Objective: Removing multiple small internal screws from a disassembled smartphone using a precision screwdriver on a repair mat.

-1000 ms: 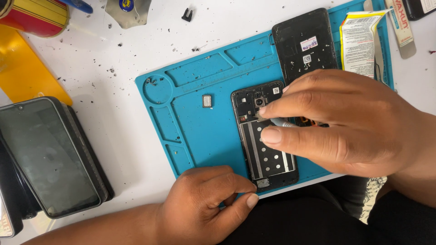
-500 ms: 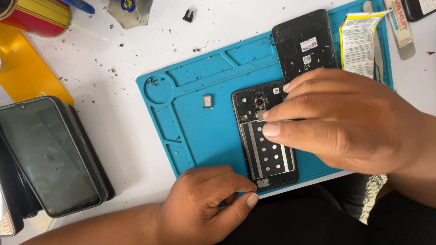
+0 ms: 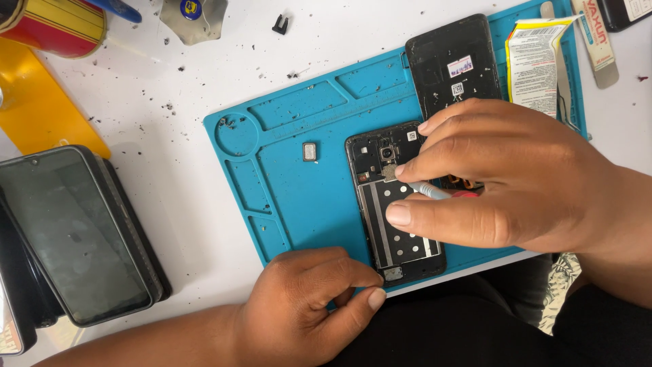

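An opened black phone body [image 3: 390, 204] lies face down on a blue repair mat [image 3: 299, 197], its insides and camera showing. My right hand [image 3: 516, 180] covers its right half and holds a thin tool with a light blue shaft [image 3: 426, 190] whose tip rests near the phone's upper part, just below the camera. My left hand [image 3: 305, 309] sits curled at the mat's front edge, thumb and fingers touching the phone's lower left corner. The phone's black back cover [image 3: 454, 64] lies on the mat behind my right hand.
A small square part [image 3: 310, 151] lies loose on the mat. A stack of phones [image 3: 75, 234] sits at the left on the white table, next to a yellow sheet [image 3: 41, 109]. A red and yellow can [image 3: 58, 24] and a glue tube [image 3: 536, 61] stand at the back.
My right hand has shifted slightly, bringing the tool's tip to the phone's upper part. The left hand and the phone have stayed put.
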